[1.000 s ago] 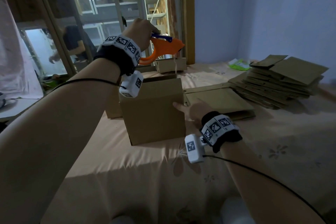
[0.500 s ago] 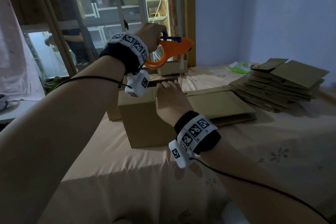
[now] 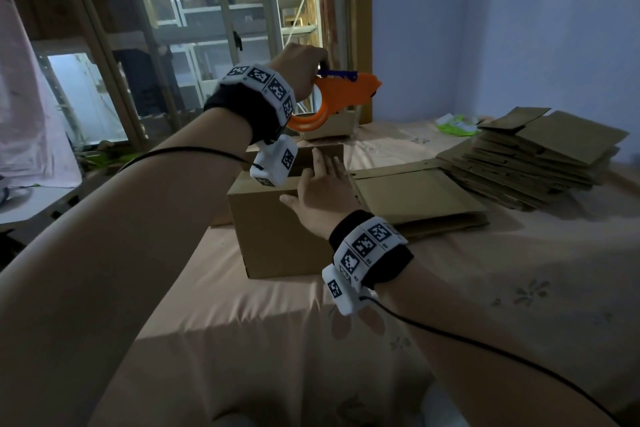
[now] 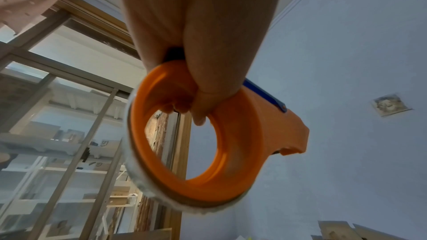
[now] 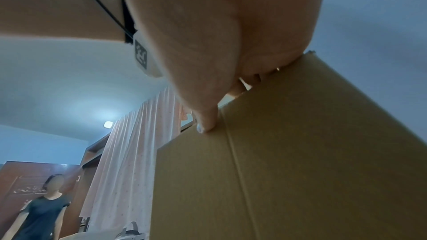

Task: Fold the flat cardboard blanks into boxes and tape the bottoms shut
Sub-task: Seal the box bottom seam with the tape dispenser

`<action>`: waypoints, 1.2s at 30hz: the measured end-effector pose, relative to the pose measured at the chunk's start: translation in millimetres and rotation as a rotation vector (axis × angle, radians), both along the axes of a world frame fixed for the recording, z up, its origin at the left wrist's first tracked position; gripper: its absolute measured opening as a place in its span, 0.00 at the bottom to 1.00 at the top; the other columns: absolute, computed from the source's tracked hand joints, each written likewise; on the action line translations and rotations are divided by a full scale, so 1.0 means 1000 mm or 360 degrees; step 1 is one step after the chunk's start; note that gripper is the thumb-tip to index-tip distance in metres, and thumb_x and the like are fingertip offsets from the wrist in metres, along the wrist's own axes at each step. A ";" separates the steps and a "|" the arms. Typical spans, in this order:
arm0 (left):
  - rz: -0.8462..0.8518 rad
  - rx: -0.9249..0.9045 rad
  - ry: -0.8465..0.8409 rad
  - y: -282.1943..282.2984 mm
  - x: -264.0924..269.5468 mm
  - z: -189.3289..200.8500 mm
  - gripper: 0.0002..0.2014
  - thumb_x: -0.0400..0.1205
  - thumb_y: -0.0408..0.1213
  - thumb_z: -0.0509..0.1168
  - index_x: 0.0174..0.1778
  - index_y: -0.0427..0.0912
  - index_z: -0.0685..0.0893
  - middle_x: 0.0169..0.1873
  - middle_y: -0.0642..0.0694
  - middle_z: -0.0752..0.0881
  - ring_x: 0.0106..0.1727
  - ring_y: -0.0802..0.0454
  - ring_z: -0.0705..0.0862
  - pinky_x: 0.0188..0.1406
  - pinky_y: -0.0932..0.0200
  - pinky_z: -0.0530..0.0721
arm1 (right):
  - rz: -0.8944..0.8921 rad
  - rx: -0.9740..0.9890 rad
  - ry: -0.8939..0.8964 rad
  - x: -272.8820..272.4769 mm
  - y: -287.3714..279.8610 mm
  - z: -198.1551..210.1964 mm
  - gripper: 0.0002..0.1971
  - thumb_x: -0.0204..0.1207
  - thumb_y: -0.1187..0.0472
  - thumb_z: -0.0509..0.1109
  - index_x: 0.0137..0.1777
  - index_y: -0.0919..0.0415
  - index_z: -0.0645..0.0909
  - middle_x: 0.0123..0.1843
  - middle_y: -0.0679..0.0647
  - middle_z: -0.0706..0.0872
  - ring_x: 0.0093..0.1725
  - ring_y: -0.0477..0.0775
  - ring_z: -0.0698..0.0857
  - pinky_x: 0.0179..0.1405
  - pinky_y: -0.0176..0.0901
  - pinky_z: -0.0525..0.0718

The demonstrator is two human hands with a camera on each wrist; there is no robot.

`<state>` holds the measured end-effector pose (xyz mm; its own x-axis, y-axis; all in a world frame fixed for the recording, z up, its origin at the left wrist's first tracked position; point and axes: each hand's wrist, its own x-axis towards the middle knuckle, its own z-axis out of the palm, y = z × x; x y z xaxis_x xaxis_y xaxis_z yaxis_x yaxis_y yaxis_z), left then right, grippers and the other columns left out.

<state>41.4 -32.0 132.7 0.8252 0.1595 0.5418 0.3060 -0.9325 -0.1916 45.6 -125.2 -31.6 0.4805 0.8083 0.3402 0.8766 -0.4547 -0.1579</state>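
A folded brown cardboard box point(image 3: 277, 236) point(image 5: 300, 161) stands on the cloth-covered table. My right hand point(image 3: 320, 189) lies flat on its top flaps with fingers straight, the thumb point(image 5: 206, 123) pressing near the front top edge. My left hand point(image 3: 299, 71) point(image 4: 203, 61) is raised above and behind the box, its fingers curled through the ring of an orange tape dispenser point(image 3: 341, 97) point(image 4: 219, 143) that carries a roll of clear tape. A strip of clear tape point(image 3: 351, 146) hangs from the dispenser toward the box's far right corner.
Flat blanks point(image 3: 415, 198) lie right of the box, with a taller stack point(image 3: 540, 156) further right. Smaller boxes point(image 3: 329, 125) stand behind. A green packet point(image 3: 457, 126) lies by the wall. Glass doors point(image 3: 207, 28) lie beyond the table. A person point(image 5: 41, 211) stands in the background.
My right hand left the box's right side, came onto the top and spread flat over the flaps. My left hand stayed raised with the dispenser.
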 end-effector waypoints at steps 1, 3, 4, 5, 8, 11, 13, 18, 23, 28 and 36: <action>0.0000 -0.0022 -0.0011 0.002 -0.001 -0.001 0.15 0.82 0.23 0.59 0.64 0.35 0.80 0.54 0.35 0.85 0.58 0.39 0.82 0.48 0.58 0.75 | 0.0004 0.0046 -0.0024 0.000 0.000 -0.002 0.31 0.84 0.39 0.55 0.70 0.68 0.74 0.86 0.67 0.42 0.85 0.65 0.50 0.84 0.58 0.46; 0.0005 -0.0056 -0.0036 0.004 -0.003 -0.002 0.16 0.82 0.22 0.59 0.64 0.35 0.80 0.55 0.35 0.85 0.58 0.40 0.82 0.48 0.58 0.75 | 0.0004 0.0112 -0.0108 0.002 -0.001 -0.001 0.30 0.83 0.38 0.58 0.62 0.67 0.80 0.86 0.66 0.41 0.85 0.66 0.49 0.84 0.60 0.47; 0.0005 -0.0069 -0.0041 0.006 -0.004 -0.002 0.16 0.81 0.22 0.60 0.64 0.35 0.80 0.54 0.35 0.85 0.57 0.40 0.83 0.47 0.59 0.75 | 0.0014 0.0121 -0.0156 0.003 -0.002 0.001 0.30 0.82 0.38 0.58 0.61 0.67 0.82 0.87 0.65 0.41 0.85 0.66 0.47 0.84 0.61 0.45; 0.0004 -0.0076 -0.0043 0.006 -0.004 -0.001 0.16 0.81 0.22 0.60 0.63 0.35 0.81 0.54 0.35 0.85 0.57 0.40 0.83 0.47 0.59 0.75 | 0.0035 0.0113 -0.0208 0.005 -0.001 0.002 0.30 0.82 0.37 0.58 0.60 0.66 0.83 0.87 0.63 0.42 0.86 0.65 0.45 0.84 0.62 0.43; 0.0018 -0.0068 -0.0043 0.009 -0.005 0.000 0.16 0.81 0.22 0.60 0.63 0.36 0.81 0.54 0.35 0.85 0.56 0.40 0.83 0.46 0.58 0.75 | 0.0087 0.0019 -0.0252 0.011 0.001 0.003 0.32 0.84 0.37 0.55 0.67 0.67 0.79 0.87 0.61 0.47 0.87 0.59 0.44 0.84 0.60 0.41; 0.0040 -0.0043 -0.0047 0.011 -0.007 -0.001 0.15 0.81 0.23 0.60 0.63 0.35 0.81 0.55 0.35 0.85 0.58 0.39 0.83 0.50 0.54 0.78 | 0.0080 0.0043 -0.0211 0.011 0.003 -0.001 0.32 0.85 0.41 0.56 0.73 0.70 0.72 0.86 0.63 0.55 0.86 0.61 0.51 0.84 0.57 0.44; 0.0052 -0.0048 -0.0056 0.014 -0.009 -0.002 0.15 0.81 0.23 0.60 0.62 0.36 0.81 0.56 0.35 0.85 0.59 0.38 0.82 0.53 0.52 0.79 | 0.0076 0.0099 -0.0228 0.010 0.002 -0.005 0.31 0.84 0.42 0.58 0.73 0.68 0.69 0.79 0.64 0.68 0.81 0.63 0.62 0.82 0.56 0.51; 0.0062 -0.0135 -0.0113 0.024 -0.018 -0.007 0.15 0.80 0.23 0.63 0.62 0.38 0.81 0.53 0.36 0.86 0.55 0.41 0.83 0.47 0.58 0.75 | 0.0137 0.0264 -0.0223 0.011 0.004 -0.012 0.36 0.80 0.43 0.66 0.80 0.63 0.60 0.61 0.61 0.85 0.62 0.63 0.83 0.70 0.56 0.70; 0.0104 -0.0204 -0.0181 0.039 -0.041 -0.016 0.15 0.80 0.23 0.63 0.61 0.38 0.82 0.52 0.35 0.86 0.55 0.40 0.83 0.47 0.59 0.74 | 0.0061 0.0340 -0.0508 0.015 0.005 -0.026 0.28 0.80 0.41 0.64 0.63 0.67 0.81 0.64 0.62 0.81 0.63 0.64 0.78 0.71 0.55 0.68; 0.0175 -0.0215 -0.0166 0.055 -0.063 -0.029 0.17 0.78 0.22 0.63 0.61 0.40 0.82 0.51 0.35 0.87 0.55 0.38 0.83 0.50 0.53 0.77 | -0.0106 0.0336 -0.0539 0.015 0.001 -0.024 0.28 0.79 0.34 0.58 0.58 0.59 0.84 0.69 0.64 0.68 0.66 0.65 0.63 0.68 0.62 0.56; 0.0244 -0.0141 -0.0001 0.080 -0.088 -0.054 0.19 0.77 0.22 0.63 0.63 0.40 0.80 0.52 0.35 0.84 0.53 0.38 0.82 0.47 0.54 0.73 | -0.0028 0.0134 -0.0452 0.021 0.001 -0.018 0.30 0.81 0.33 0.52 0.70 0.52 0.80 0.84 0.58 0.64 0.82 0.62 0.63 0.82 0.65 0.42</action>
